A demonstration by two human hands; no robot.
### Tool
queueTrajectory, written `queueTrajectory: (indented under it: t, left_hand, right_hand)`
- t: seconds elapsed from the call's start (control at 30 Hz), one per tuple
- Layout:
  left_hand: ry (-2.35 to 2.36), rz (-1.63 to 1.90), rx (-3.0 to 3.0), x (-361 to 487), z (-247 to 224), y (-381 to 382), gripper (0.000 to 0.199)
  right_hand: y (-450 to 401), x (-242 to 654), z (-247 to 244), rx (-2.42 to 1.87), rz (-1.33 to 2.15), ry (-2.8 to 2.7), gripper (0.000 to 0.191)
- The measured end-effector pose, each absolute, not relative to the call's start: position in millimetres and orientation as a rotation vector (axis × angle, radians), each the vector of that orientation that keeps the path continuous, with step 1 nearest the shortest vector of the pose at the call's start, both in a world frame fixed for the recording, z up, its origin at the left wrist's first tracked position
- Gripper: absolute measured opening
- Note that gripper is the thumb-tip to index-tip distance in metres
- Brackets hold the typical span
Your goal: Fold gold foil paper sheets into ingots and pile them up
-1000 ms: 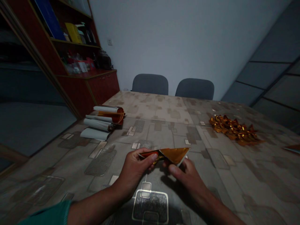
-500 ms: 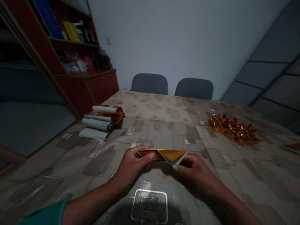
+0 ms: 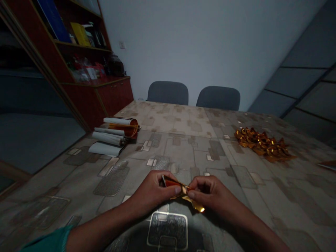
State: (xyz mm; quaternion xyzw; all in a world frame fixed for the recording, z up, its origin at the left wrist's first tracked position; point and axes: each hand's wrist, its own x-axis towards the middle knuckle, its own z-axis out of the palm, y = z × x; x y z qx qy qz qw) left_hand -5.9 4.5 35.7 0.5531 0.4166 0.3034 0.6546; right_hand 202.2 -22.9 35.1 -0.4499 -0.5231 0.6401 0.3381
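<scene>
A partly folded sheet of gold foil paper (image 3: 193, 204) is held between my two hands, low over the patterned tabletop. My left hand (image 3: 156, 189) pinches its left end, thumb on the near side, with a dark-edged corner poking up past the fingers. At the middle of the sheet my right hand (image 3: 208, 190) is closed on it with thumb and fingertips. A shiny gold flap hangs down below the right thumb. The fingers hide part of the folds.
Rolled and curled sheets of white-backed gold paper (image 3: 111, 138) lie on the left of the table (image 3: 183, 122). On the right sits a cluster of folded gold pieces (image 3: 262, 143), with another gold piece (image 3: 328, 164) at the far right edge. Two grey chairs (image 3: 168, 92) stand behind.
My right hand has shifted left, toward my left hand. The right part of the foil paper, stretched out flat before, is now bent downward and crumpled at the middle.
</scene>
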Motion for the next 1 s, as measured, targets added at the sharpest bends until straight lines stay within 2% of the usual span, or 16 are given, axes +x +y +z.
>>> queueTrajectory:
  t: [0.23,0.57,1.0]
  left_hand:
    - [0.781,0.78,1.025,-2,25,1,0.039]
    - [0.93,0.854,1.121,-1,27,-1,0.032]
    - [0.99,0.886,1.097,2,19,-3,0.037]
  right_hand:
    - [-23,192,28,-1.101,1.611,-1.22,0.035]
    - [-22,192,28,-1.163,1.539,-1.223,0.038]
    - [-18,191,25,-1.122,1.512,-1.259,0.034]
